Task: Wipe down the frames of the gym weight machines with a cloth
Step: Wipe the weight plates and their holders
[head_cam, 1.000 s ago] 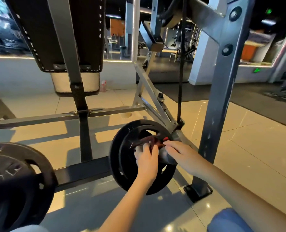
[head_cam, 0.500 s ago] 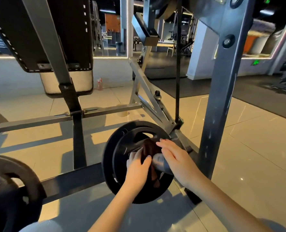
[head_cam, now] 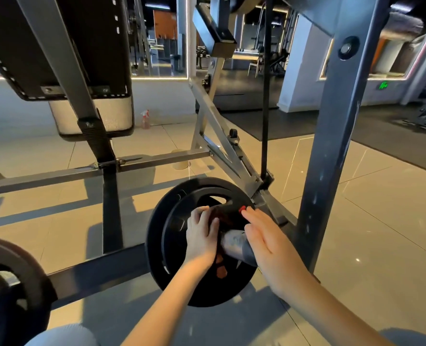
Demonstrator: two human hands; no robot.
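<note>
A black weight plate (head_cam: 182, 245) sits on a steel peg (head_cam: 234, 243) low on the grey machine frame (head_cam: 331, 151). My left hand (head_cam: 202, 236) presses a dark reddish cloth (head_cam: 222, 268) against the plate's hub, beside the peg; most of the cloth is hidden under the hand. Just right of the peg, my right hand (head_cam: 264, 243) lies with straight fingers along it, fingertips reaching the plate's upper hub. Whether it touches the peg I cannot tell.
A second black plate (head_cam: 12, 278) hangs at the lower left on the same low crossbar (head_cam: 99, 270). A padded seat back (head_cam: 57, 46) slopes overhead at left. A pink spray bottle (head_cam: 146, 119) stands on the tiled floor by the far wall. Black mats lie at right.
My view shifted slightly lower and to the right. My left hand slid the cloth a little around the plate's hub; my right hand stayed beside the peg with fingers stretched out.
</note>
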